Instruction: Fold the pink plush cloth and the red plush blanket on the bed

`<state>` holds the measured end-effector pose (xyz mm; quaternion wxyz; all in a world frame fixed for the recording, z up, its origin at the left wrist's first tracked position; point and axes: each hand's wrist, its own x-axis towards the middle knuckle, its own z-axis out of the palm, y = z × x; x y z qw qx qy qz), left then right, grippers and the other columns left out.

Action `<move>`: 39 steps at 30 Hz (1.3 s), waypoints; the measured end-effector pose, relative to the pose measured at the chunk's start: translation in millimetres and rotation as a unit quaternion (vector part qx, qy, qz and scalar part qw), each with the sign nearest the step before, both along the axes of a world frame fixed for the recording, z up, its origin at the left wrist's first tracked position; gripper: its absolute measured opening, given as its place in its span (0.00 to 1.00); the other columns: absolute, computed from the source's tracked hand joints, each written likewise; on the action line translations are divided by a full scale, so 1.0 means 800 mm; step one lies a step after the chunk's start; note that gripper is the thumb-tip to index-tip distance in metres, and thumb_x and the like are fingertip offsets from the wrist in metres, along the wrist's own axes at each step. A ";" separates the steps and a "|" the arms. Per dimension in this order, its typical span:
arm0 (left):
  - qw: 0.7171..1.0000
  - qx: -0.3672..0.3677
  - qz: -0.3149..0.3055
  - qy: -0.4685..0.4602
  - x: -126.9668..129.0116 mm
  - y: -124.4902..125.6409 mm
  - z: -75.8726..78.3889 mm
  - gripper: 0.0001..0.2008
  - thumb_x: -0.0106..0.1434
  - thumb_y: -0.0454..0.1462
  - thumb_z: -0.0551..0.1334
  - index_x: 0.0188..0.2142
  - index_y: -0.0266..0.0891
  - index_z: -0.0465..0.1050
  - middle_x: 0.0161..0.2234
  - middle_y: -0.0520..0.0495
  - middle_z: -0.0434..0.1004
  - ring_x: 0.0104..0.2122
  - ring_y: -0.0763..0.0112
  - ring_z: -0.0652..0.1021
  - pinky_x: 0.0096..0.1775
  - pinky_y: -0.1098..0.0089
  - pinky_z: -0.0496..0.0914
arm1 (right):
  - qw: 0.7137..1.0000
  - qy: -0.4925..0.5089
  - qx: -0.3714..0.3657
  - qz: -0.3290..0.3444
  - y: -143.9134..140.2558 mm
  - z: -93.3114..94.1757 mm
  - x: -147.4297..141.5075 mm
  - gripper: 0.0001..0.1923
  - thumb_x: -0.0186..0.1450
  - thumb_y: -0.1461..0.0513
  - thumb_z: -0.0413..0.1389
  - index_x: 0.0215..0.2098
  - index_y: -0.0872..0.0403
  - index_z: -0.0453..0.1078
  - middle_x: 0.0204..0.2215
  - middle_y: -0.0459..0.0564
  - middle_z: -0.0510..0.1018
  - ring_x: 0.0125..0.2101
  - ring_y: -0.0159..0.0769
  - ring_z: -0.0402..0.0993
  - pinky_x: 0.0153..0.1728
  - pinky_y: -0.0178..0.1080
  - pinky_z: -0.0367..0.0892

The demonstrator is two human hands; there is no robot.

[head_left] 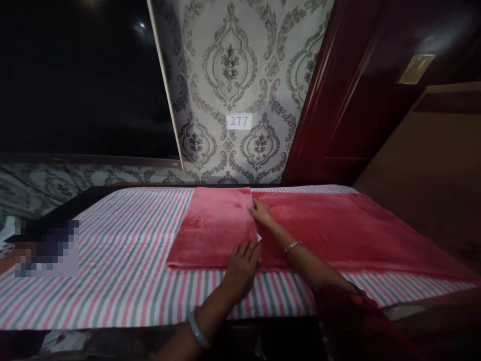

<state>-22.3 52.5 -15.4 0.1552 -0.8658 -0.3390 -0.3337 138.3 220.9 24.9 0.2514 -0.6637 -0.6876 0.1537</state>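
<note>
A red plush blanket (323, 225) is spread across the striped cloth, its left part folded over into a lighter pink layer (216, 220). My left hand (242, 263) rests on the near corner of that folded layer, fingers stretched out over its edge. Farther back, my right hand (260, 210) grips the layer's right edge between thumb and fingers. Between the two hands, a small white tag (259, 237) sticks out at the fold's edge.
Pink, grey and white striped cloth (124, 240) covers the table. Behind it are patterned wallpaper with a paper marked 277 (239, 121), a large dark screen (82, 75) and a dark red door (330, 100). At far left, someone's arm (13, 258) meets a pixelated patch.
</note>
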 end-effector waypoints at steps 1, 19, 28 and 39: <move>1.000 0.006 0.006 -0.002 0.001 0.000 0.000 0.21 0.63 0.26 0.55 0.55 0.32 0.71 0.53 0.36 0.78 0.50 0.55 0.76 0.49 0.56 0.70 | 1.000 0.004 0.005 -0.004 -0.003 -0.001 0.002 0.29 0.69 0.57 0.53 0.67 0.54 0.61 0.57 0.56 0.76 0.54 0.45 0.73 0.55 0.41 0.66; 0.989 -0.073 -0.099 -0.085 -0.025 -0.009 0.054 0.15 0.64 0.33 0.56 0.49 0.39 0.74 0.49 0.39 0.80 0.52 0.60 0.76 0.58 0.54 0.68 | 0.997 -0.031 0.073 0.008 -0.016 0.023 -0.044 0.35 0.67 0.57 0.53 0.70 0.57 0.54 0.69 0.59 0.57 0.69 0.50 0.50 0.67 0.51 0.48; 0.948 -0.212 0.217 0.096 -0.142 0.083 0.056 0.31 0.68 0.47 0.56 0.66 0.36 0.61 0.69 0.29 0.55 0.69 0.42 0.56 0.63 0.37 0.53 | 0.992 -0.117 0.009 0.056 -0.042 -0.010 -0.069 0.40 0.71 0.46 0.48 0.72 0.61 0.50 0.72 0.64 0.46 0.71 0.53 0.39 0.66 0.56 0.43; 0.898 -0.287 0.330 -0.052 -0.201 0.102 0.100 0.23 0.70 0.41 0.51 0.58 0.31 0.69 0.53 0.33 0.77 0.52 0.56 0.77 0.54 0.60 0.68 | 0.992 -0.052 0.059 0.098 0.035 0.030 -0.064 0.26 0.69 0.61 0.52 0.64 0.59 0.66 0.63 0.61 0.69 0.63 0.45 0.62 0.64 0.43 0.52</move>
